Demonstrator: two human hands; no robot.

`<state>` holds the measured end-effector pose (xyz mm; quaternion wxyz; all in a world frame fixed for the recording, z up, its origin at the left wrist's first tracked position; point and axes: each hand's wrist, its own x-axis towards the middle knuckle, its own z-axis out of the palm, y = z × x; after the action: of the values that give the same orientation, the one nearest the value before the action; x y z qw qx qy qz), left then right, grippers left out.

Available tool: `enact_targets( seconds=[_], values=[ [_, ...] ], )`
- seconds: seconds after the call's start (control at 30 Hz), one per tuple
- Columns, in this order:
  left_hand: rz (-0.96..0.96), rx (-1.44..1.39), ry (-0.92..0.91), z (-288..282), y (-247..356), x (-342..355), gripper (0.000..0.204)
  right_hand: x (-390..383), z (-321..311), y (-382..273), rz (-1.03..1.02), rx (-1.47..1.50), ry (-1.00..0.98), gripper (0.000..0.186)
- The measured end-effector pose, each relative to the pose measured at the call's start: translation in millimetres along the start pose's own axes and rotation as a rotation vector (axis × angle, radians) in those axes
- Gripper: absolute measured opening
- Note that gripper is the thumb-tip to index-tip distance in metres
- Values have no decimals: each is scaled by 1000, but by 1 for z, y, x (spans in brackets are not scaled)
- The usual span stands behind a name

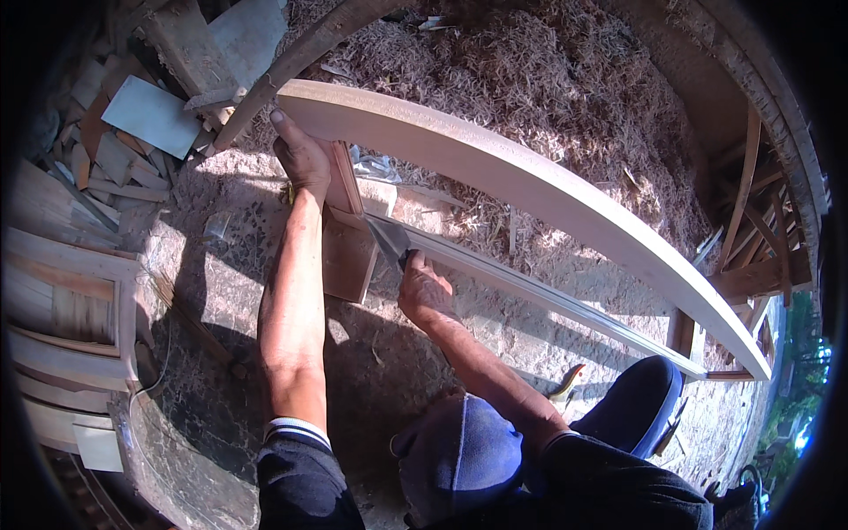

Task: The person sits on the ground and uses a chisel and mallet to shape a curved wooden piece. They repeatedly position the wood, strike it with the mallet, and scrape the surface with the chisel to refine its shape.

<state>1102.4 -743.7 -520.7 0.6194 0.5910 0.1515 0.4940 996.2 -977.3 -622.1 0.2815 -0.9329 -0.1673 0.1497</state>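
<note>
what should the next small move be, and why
Perhaps a short, light stroke of the triangular blade: the right hand holds it at an inner corner of the wooden frame, while the left hand grips the frame's nearby end.

From my station I see an arched frame (521, 181) of pale bare wood, its left end in my left hand (305, 163), its broad curved member sweeping off rightward beyond both grips and a grooved straight rail running below the curve, past my right hand (426, 290). In that right hand I have a scraper (391, 238), its grey triangular blade angled up-left at the rail's near corner.
</note>
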Motion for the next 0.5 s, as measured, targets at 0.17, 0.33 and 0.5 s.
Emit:
enact_targets(
  seconds=[0.17,0.33,0.5],
  values=[
    [-49,49,43,5,0,3,82,-1,-10,-5,-115,67,88,33],
    [7,-6,55,2,-3,3,87,1,-8,6,-17,11,7,36],
    [-142,144,-4,0,-8,-5,86,-3,-4,28,-171,24,100,30]
  ],
)
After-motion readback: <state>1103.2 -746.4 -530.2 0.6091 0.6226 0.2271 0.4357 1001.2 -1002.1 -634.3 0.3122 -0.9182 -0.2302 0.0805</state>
